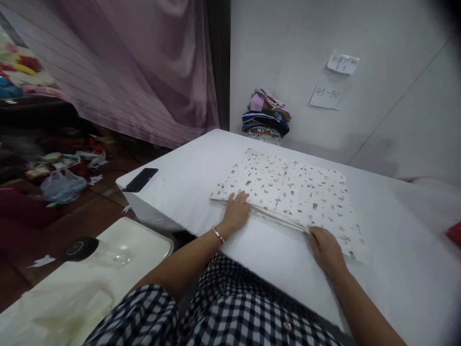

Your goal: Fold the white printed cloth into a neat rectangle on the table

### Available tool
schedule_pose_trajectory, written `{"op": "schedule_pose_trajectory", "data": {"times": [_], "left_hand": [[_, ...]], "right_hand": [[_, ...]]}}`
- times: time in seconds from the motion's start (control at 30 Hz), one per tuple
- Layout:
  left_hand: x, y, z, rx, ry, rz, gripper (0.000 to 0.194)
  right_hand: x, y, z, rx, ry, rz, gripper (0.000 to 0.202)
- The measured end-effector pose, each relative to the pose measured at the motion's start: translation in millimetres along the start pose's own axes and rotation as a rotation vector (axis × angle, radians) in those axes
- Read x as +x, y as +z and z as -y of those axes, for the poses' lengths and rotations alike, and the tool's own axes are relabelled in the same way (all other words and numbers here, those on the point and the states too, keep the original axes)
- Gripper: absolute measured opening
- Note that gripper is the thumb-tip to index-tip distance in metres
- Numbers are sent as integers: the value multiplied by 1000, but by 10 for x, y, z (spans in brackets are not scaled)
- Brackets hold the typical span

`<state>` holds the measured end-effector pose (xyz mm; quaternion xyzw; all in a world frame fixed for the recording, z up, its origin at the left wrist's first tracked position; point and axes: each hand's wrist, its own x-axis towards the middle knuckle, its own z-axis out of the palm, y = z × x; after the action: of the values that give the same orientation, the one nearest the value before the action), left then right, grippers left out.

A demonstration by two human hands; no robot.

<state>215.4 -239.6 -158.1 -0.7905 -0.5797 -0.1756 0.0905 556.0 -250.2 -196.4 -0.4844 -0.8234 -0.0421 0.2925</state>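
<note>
A white cloth (288,187) printed with small scattered motifs lies folded in layers on the white-covered table (194,178). Its near edge shows several stacked layers. My left hand (236,211), with a bracelet at the wrist, grips that near edge toward the cloth's left end, fingers over the top and thumb hidden. Farther right along the same edge, my right hand (327,249) pinches the layers, its fingers curled at the border.
A black phone (141,179) rests at the table's left corner. Folded clothes (266,115) are stacked by the wall at the back. Lower left, a clear bottle with a black cap (82,249) lies on a pale surface. A pink curtain (151,62) hangs at left.
</note>
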Motion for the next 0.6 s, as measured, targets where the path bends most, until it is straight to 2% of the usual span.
{"op": "schedule_pose_trajectory", "data": {"times": [0.47,0.6], "left_hand": [[-198,-110,637,112,-149,-11,18],[-212,-165,760,100,-99,29,19]], "right_hand": [[8,-3,4,21,3,-1,31],[-1,1,1,20,2,-18,31]]}}
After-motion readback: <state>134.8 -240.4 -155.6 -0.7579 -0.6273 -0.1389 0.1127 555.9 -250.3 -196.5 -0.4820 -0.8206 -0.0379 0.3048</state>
